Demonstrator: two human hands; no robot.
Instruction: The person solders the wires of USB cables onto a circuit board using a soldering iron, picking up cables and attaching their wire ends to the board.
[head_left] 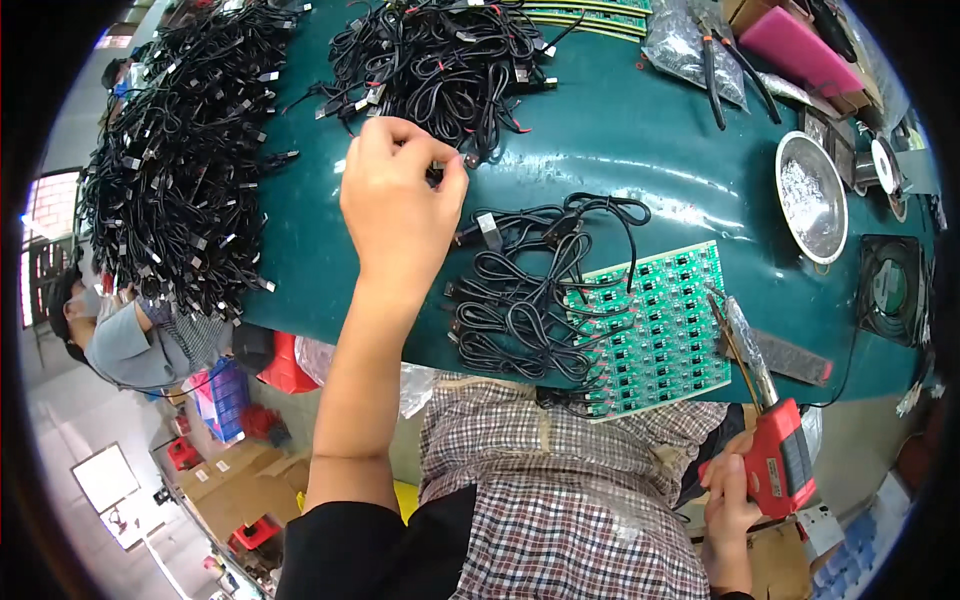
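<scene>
My left hand (405, 195) is raised at the near edge of a heap of black cables (430, 70) with silver plugs. Its fingers are curled in a pinch on a black cable (435, 176), mostly hidden by the hand. In my right hand (732, 497), low at the right, is a red soldering gun (780, 465); its metal tip and a thin feed tube point up toward a green circuit board panel (655, 330). Several coiled black cables (525, 300) lie left of the panel, their stripped red ends over its left edge.
A larger mound of black cables (180, 170) covers the table's left end. Farther right are pliers (712, 80), a metal bowl (812, 198), a solder spool (885, 165) and a small fan (890, 290). A person (130, 340) sits beyond the left edge.
</scene>
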